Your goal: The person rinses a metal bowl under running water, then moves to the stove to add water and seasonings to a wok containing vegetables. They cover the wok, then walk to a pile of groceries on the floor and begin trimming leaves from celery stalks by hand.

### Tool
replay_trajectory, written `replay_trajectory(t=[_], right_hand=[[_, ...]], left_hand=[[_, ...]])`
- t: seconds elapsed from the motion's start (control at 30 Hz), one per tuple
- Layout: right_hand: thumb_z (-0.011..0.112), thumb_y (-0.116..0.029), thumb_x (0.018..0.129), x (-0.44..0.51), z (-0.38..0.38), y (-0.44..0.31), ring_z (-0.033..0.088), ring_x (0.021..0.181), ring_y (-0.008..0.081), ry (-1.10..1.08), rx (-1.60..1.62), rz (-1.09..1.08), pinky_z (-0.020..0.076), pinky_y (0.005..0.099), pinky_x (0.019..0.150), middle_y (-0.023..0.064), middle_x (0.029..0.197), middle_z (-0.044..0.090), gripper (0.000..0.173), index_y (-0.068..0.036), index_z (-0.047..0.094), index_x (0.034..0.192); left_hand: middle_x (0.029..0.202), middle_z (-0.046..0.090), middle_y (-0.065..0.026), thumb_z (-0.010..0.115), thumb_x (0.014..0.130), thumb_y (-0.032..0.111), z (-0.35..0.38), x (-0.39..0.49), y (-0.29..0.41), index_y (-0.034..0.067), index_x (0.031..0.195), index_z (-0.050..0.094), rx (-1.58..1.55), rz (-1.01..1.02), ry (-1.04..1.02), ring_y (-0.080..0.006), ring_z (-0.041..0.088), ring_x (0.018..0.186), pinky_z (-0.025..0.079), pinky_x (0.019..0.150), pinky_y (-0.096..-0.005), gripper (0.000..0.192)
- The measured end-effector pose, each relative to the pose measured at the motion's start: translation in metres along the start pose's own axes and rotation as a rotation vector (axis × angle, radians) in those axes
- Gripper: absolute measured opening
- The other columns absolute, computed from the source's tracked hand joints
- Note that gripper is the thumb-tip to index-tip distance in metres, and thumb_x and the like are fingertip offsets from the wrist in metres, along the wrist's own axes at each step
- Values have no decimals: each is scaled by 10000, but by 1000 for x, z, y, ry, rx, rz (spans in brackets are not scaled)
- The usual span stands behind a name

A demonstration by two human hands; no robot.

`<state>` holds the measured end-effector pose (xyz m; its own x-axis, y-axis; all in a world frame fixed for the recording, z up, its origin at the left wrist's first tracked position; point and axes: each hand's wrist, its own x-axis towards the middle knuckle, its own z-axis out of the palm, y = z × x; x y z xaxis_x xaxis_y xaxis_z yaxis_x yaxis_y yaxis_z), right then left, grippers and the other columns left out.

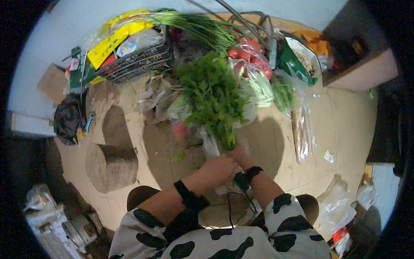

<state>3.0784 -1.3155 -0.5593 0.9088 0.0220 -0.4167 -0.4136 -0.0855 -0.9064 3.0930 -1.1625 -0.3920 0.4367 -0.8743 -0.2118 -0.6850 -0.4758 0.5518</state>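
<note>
A large bunch of leafy greens (pixel 213 94), perhaps celery, lies before me with its pale stalk ends towards me. My right hand (pixel 241 155) is right at those stalk ends; blur and overlap hide whether its fingers close on them. Just below it my left hand (pixel 221 168) has its fingers curled, close against my right wrist. What it holds, if anything, is hidden. A clear plastic bag (pixel 209 142) hangs beside the stalks, near the left hand. Under the leaves show more crumpled plastic and a blurred pink-red item (pixel 179 129).
Behind the greens are long green onions (pixel 200 27), a black plastic crate (pixel 139 61), bagged tomatoes (pixel 254 55) and a bagged cabbage (pixel 260 84). A long clear-wrapped package (pixel 302 136) lies right. A cardboard-coloured block (pixel 113 168) stands left; plastic bags (pixel 336 207) lie lower right.
</note>
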Motion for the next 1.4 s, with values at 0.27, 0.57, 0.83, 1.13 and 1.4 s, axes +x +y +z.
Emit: replay_trajectory(t=[0.27, 0.57, 0.83, 1.13, 1.4], right_hand=[[726, -182, 796, 21, -41, -127, 572, 1044, 200, -62, 36, 55, 462, 348, 912, 55, 1144, 614, 514, -46, 528, 1251], [601, -8, 829, -29, -81, -188, 547, 1129, 232, -47, 459, -113, 420, 361, 986, 102, 1226, 544, 523, -51, 426, 1320], [564, -164, 880, -96, -144, -192, 567, 1089, 226, -44, 752, -253, 458, 389, 935, 92, 1158, 599, 392, -14, 514, 1239], [665, -150, 831, -134, -218, -196, 604, 1003, 243, 307, 826, -283, 501, 401, 909, 124, 1111, 607, 433, -33, 495, 1212], [641, -217, 851, -133, -263, -204, 515, 1200, 266, 642, 742, -274, 399, 396, 1039, 169, 1280, 548, 581, 2, 406, 1335]], left_hand=[[871, 611, -110, 576, 848, 220, -65, -25, -26, 50, 935, 634, 291, -410, 212, -298, 642, 806, 530, 634, -402, 200], [934, 622, -197, 492, 918, 217, -46, -37, -26, 39, 1141, 451, -185, -631, 373, -389, 630, 828, 521, 669, -468, 288], [960, 633, -230, 511, 884, 197, -25, 33, -3, 65, 1237, 413, -319, -346, 53, -436, 615, 892, 495, 749, -501, 389], [1278, 532, -193, 671, 785, 479, -35, 93, 70, 36, 1392, 347, -294, -189, -28, -359, 560, 1117, 472, 887, -435, 818], [1291, 524, -177, 797, 659, 403, -8, 194, 37, 27, 1398, 333, -500, 25, -198, -351, 568, 1104, 473, 901, -423, 950]])
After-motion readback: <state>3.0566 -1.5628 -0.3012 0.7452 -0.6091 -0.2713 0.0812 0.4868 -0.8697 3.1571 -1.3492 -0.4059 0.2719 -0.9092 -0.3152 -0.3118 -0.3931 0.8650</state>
